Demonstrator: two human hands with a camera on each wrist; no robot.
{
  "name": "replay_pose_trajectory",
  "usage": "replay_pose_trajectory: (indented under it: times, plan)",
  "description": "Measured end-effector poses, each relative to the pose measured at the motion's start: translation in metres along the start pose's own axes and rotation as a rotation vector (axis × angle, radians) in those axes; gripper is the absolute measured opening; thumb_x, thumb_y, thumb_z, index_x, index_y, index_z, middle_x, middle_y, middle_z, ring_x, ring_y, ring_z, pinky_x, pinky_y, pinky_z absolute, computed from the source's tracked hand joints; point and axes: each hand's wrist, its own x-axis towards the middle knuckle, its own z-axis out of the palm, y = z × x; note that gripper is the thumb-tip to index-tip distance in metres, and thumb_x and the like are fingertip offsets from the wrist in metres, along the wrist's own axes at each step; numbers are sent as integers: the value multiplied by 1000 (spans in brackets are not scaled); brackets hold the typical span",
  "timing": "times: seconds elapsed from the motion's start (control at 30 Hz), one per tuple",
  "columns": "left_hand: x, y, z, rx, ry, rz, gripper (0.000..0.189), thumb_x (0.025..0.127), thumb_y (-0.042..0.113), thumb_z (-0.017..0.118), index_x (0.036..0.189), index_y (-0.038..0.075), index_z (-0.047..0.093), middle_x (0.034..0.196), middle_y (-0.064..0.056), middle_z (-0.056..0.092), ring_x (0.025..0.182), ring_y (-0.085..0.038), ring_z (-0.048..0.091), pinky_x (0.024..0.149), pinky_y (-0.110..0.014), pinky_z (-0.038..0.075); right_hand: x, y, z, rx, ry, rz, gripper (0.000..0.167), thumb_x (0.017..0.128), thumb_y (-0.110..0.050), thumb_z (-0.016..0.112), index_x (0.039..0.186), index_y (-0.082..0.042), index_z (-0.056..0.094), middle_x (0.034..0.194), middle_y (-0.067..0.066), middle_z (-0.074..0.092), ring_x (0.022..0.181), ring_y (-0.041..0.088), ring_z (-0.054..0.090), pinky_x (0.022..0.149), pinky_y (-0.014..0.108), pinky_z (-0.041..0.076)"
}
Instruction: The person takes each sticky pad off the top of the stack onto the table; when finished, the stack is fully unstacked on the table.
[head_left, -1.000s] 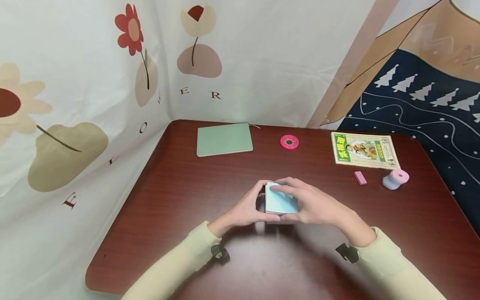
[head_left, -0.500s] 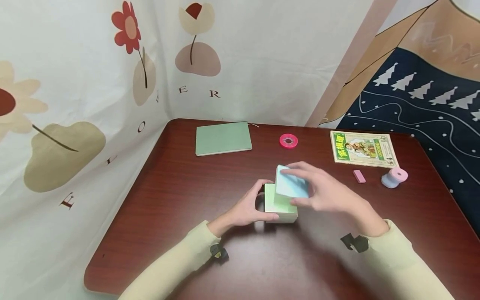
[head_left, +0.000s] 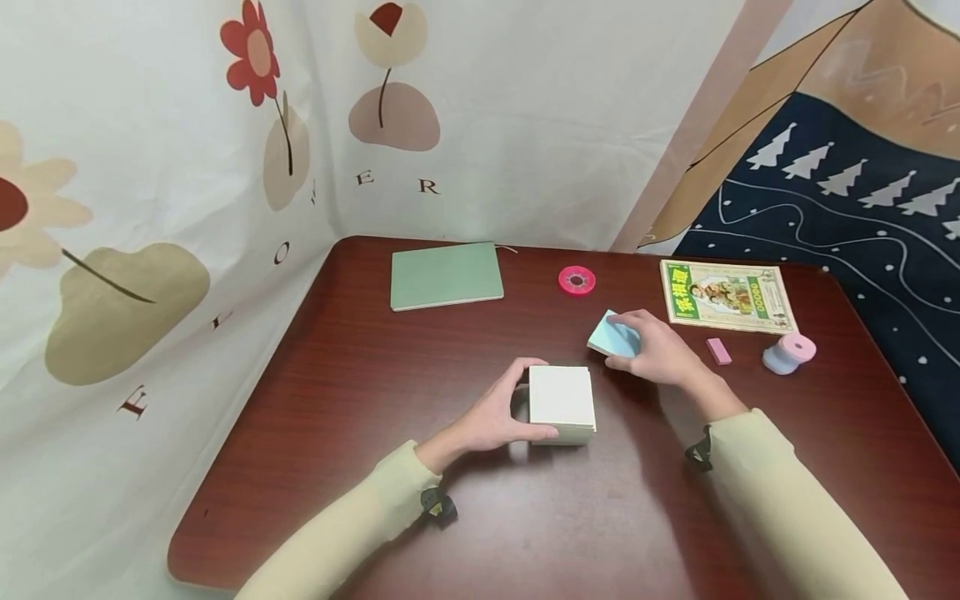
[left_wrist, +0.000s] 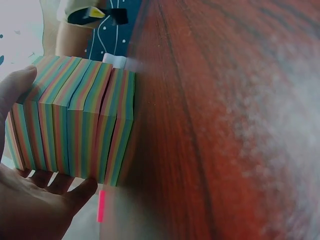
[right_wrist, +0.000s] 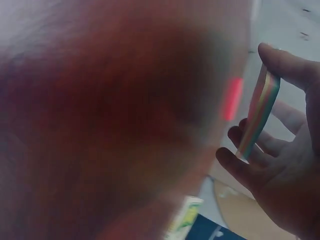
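Observation:
My left hand [head_left: 491,421] grips the side of a squat stack of square sticky note pads [head_left: 561,398] on the table, thumb in front and fingers behind. The stack's top is white. Striped edges in several colours face the left wrist view, where the fingers [left_wrist: 82,192] and thumb wrap the pads. Farther right and back, my right hand [head_left: 660,350] pinches one thin pad [head_left: 615,336] with a light blue top, tilted and held above the table. In the right wrist view this pad [right_wrist: 263,107] spans from the thumb to the fingertips.
Along the back of the brown table [head_left: 337,358] lie a green notebook [head_left: 447,276], a pink-red ring-shaped roll [head_left: 577,281] and an illustrated booklet [head_left: 727,296]. Right of my right hand are a small pink block [head_left: 718,351] and a pink-topped white spool [head_left: 789,352]. Printed cloth hangs behind.
My right hand has lifted the blue-topped pad off the stack and carried it right and back. A green top showed on the stack halfway; now it is white. The left hand has stayed.

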Motion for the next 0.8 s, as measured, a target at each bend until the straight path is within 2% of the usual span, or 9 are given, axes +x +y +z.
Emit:
replay_pose_trajectory:
  times: [0.2,0.23,0.43,0.47,0.6,0.7,0.8]
  plan:
    - [2,0,1,-7,5,4,81,73,19,88,137,19,39,126,1,52,122,-23,48,105,-48,36,6,11,13,-52,-19,33,69,80,-29,79,140,-8,52,138,22,45,123,38,42,100,61,37]
    - [1,6,0,-10,5,3,81,73,17,88,137,17,39,126,-1,53,121,-25,48,105,-50,35,6,11,14,-57,-25,35,69,80,-28,78,140,-8,52,139,21,45,124,38,41,100,61,37]
    - [1,4,-1,-3,5,9,81,72,17,88,136,19,39,126,0,53,122,-25,47,105,-50,35,4,7,14,-99,-90,43,69,85,-29,74,145,-9,48,145,23,37,127,38,36,98,63,38]
    - [2,-1,0,2,6,11,81,72,19,88,136,21,39,126,3,52,122,-23,47,105,-49,35,4,7,14,-109,-102,43,69,86,-30,74,145,-9,47,146,24,36,128,39,35,98,63,38]
    - [2,-1,0,16,-5,-11,81,72,22,88,137,20,38,127,2,52,123,-22,48,106,-49,35,3,5,13,-131,-131,43,70,87,-32,73,147,-11,45,150,24,31,130,40,32,98,64,38]
    - [2,0,0,29,-22,-38,81,73,25,88,137,19,38,127,2,52,123,-20,47,106,-47,36,1,2,9,-122,-122,24,74,86,-32,74,149,-10,42,152,24,27,132,41,30,99,64,38]
    - [1,0,-1,38,-34,-53,82,73,26,88,137,18,38,127,2,52,123,-19,47,106,-46,36,-2,-8,2,-72,-82,-34,74,86,-33,74,148,-8,42,152,23,28,132,41,31,98,62,39]
